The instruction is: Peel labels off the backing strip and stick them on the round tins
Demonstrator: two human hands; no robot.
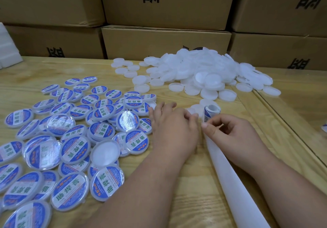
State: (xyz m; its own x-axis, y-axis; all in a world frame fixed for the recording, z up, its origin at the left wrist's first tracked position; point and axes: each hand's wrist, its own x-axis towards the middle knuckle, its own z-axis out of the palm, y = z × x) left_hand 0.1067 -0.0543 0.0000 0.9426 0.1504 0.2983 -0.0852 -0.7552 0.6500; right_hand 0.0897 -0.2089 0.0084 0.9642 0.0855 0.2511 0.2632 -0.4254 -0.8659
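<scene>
Right hand [228,132]: fingertips pinching backing strip [230,174] beside label roll [211,111]. Left hand [169,123]: fingers spread, flat on table [203,201]; labelled tins [70,139] crowd left.

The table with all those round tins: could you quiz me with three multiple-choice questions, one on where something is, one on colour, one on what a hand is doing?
1. Where is the pile of plain white tins?
A. far right, by the cardboard boxes
B. near left
C. under the arms

2. What colour dominates the labelled tins?
A. red
B. blue
C. black

3. What is the right hand doing?
A. lying flat
B. pinching at the end of the backing strip by the label roll
C. lifting a box

Answers: 1 A, the heap lies before the boxes. 2 B, the labels are blue and white. 3 B, thumb and fingers meet there.
</scene>
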